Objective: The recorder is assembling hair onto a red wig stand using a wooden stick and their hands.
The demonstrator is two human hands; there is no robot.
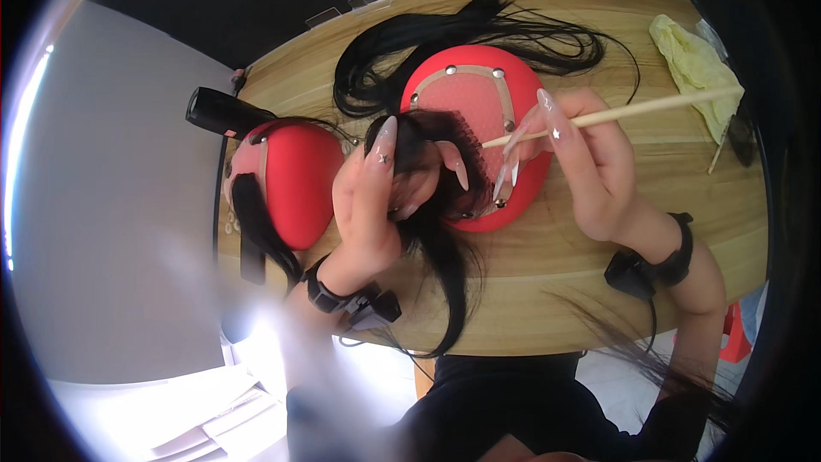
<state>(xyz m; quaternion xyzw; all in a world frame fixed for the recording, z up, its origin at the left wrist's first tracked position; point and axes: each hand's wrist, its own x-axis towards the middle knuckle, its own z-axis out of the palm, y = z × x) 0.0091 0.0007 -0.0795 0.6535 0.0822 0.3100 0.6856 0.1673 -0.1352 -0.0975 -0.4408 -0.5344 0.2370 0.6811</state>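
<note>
A red wig-making head block lies before me, with a pink mesh cap fixed over it. A tan band edges the mesh, held by several round-headed metal pins. My left hand grips a folded bundle of black hair at the block's left side. Below that hand hangs a long black lock. In a pen-like grip, my right hand holds a slim pale wooden-handled tool. Its narrow end points at the row of hair on the mesh; the very tip is too small to make out.
A second red head block with hair stands at left, beside a black cylindrical object. Loose black hair lies behind the main block. Crumpled yellow material sits at right on the wooden table. Both wrists wear black strapped devices with cables.
</note>
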